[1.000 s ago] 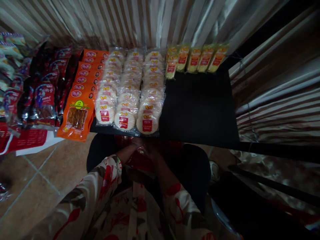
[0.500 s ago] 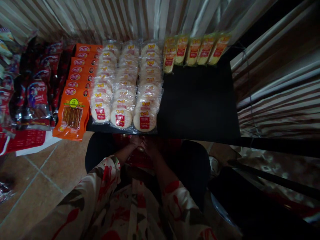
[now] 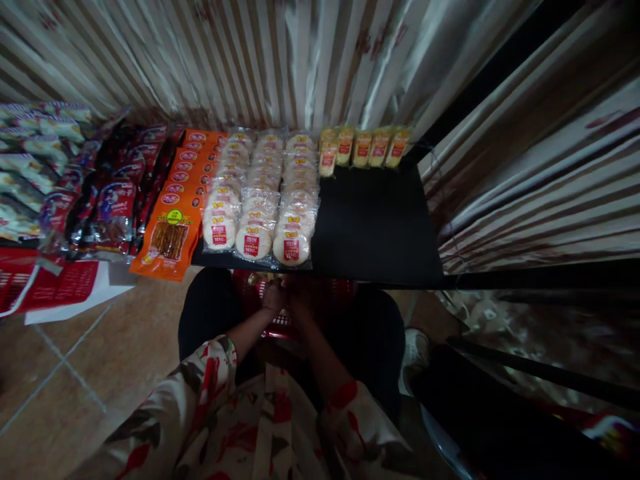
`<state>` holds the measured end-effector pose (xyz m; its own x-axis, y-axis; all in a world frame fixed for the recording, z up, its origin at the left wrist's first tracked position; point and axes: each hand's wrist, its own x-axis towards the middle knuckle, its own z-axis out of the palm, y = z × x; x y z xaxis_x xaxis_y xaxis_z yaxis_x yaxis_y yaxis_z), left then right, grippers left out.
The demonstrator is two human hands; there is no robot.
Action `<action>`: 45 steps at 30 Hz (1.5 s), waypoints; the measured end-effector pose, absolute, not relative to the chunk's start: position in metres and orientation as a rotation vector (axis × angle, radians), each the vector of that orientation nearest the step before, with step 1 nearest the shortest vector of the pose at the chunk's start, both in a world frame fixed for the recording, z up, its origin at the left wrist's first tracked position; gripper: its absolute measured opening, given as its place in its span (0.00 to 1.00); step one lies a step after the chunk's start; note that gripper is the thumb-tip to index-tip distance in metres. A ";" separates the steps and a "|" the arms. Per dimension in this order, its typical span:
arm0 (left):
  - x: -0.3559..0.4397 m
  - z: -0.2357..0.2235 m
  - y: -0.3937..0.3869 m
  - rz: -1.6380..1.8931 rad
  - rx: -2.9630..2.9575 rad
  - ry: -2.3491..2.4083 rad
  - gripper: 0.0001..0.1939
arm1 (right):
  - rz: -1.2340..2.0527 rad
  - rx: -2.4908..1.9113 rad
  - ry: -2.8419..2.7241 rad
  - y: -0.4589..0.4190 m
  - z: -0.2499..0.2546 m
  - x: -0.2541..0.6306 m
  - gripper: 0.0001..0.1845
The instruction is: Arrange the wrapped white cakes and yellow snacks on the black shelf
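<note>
Low between my knees, my left hand [image 3: 273, 297] and my right hand [image 3: 299, 301] are close together over a red plastic basket [image 3: 343, 288], partly under the edge of a black shelf [image 3: 380, 227]. My left hand looks closed, but what it holds is not clear. Shadow hides the fingers of my right hand. Small yellowish packets [image 3: 261, 277] show beside my left hand. On the shelf above are overlapping rows of round white crackers [image 3: 253, 233] in clear wrappers. Several yellow wrapped snacks [image 3: 363, 148] stand at the back.
Orange snack packets [image 3: 170, 227], dark red packets [image 3: 113, 210] and white-green packets [image 3: 35, 160] line the shelf leftward. Another red basket [image 3: 60, 283] lies below left, by a white sheet [image 3: 107, 290]. A striped curtain [image 3: 280, 60] hangs behind and at the right.
My view has shifted, bringing more of the left packets into sight. My hands stay low together; more of the basket and the yellowish packets beside my left hand now shows.
</note>
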<state>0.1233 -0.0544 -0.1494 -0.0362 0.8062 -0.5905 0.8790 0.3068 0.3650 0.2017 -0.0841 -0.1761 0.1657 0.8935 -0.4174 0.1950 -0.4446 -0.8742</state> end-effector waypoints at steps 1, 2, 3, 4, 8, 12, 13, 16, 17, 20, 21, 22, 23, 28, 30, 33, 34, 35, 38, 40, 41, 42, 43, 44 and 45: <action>0.125 -0.146 -0.057 -0.107 1.503 1.829 0.17 | 1.301 -1.784 -1.030 -0.086 -0.171 0.202 0.18; 0.126 -0.142 -0.060 -0.088 1.504 1.812 0.16 | 1.276 -1.804 -1.028 -0.089 -0.167 0.203 0.18; 0.127 -0.138 -0.062 -0.070 1.503 1.791 0.15 | 1.249 -1.827 -1.022 -0.092 -0.162 0.203 0.19; 0.128 -0.133 -0.065 -0.052 1.504 1.772 0.15 | 1.222 -1.854 -1.010 -0.095 -0.159 0.204 0.19; 0.132 -0.115 -0.079 0.011 1.511 1.718 0.15 | 1.084 -2.015 -0.883 -0.111 -0.151 0.204 0.20; 0.134 -0.100 -0.093 0.138 1.527 1.652 0.16 | 0.971 -2.000 -0.762 -0.124 -0.147 0.205 0.22; 0.135 -0.097 -0.096 0.180 1.521 1.638 0.16 | 0.955 -1.988 -0.726 -0.127 -0.145 0.206 0.22; 0.136 -0.089 -0.101 0.253 1.502 1.617 0.16 | 0.898 -1.960 -0.649 -0.133 -0.139 0.207 0.21; 0.136 -0.086 -0.103 0.259 1.501 1.613 0.16 | 0.879 -1.948 -0.635 -0.135 -0.137 0.208 0.20; 0.137 -0.076 -0.107 0.252 1.517 1.616 0.16 | 0.874 -1.892 -0.590 -0.140 -0.132 0.209 0.21; 0.137 -0.073 -0.108 0.245 1.527 1.617 0.16 | 0.884 -1.871 -0.577 -0.141 -0.131 0.210 0.21; 0.137 -0.070 -0.109 0.233 1.533 1.619 0.16 | 0.889 -1.852 -0.572 -0.143 -0.130 0.211 0.20; 0.138 -0.067 -0.111 0.222 1.540 1.620 0.16 | 0.888 -1.841 -0.570 -0.145 -0.129 0.212 0.20; 0.143 -0.058 -0.117 0.281 1.618 1.562 0.16 | 0.818 -1.831 -0.560 -0.157 -0.123 0.220 0.26; 0.146 -0.056 -0.118 0.326 1.652 1.535 0.16 | 0.789 -1.810 -0.562 -0.161 -0.118 0.222 0.27; 0.150 -0.051 -0.120 0.399 1.690 1.491 0.14 | 0.712 -1.768 -0.608 -0.165 -0.106 0.224 0.25; 0.150 -0.050 -0.120 0.424 1.701 1.474 0.13 | 0.684 -1.755 -0.619 -0.166 -0.102 0.224 0.24; 0.151 -0.048 -0.119 0.445 1.709 1.462 0.13 | 0.662 -1.740 -0.628 -0.166 -0.097 0.225 0.23; 0.153 -0.043 -0.119 0.475 1.701 1.458 0.12 | 0.627 -1.696 -0.667 -0.166 -0.087 0.228 0.22; 0.154 -0.039 -0.118 0.518 1.697 1.449 0.11 | 0.602 -1.675 -0.708 -0.165 -0.081 0.229 0.22; 0.155 -0.037 -0.118 0.551 1.695 1.441 0.11 | 0.587 -1.668 -0.721 -0.164 -0.078 0.230 0.22; 0.156 -0.034 -0.118 0.583 1.693 1.429 0.10 | 0.574 -1.663 -0.728 -0.163 -0.075 0.231 0.22; 0.157 -0.030 -0.118 0.612 1.689 1.419 0.10 | 0.564 -1.655 -0.730 -0.162 -0.072 0.231 0.22; 0.158 -0.026 -0.118 0.632 1.682 1.414 0.10 | 0.557 -1.644 -0.732 -0.160 -0.070 0.232 0.23; 0.159 -0.020 -0.117 0.645 1.671 1.414 0.11 | 0.550 -1.631 -0.740 -0.158 -0.066 0.233 0.23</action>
<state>0.1589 -0.1171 -0.0204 0.2338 0.9639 -0.1273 0.5359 -0.0185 0.8441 0.2331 -0.1580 -0.0664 0.6854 0.7268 0.0450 0.1663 -0.0961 -0.9814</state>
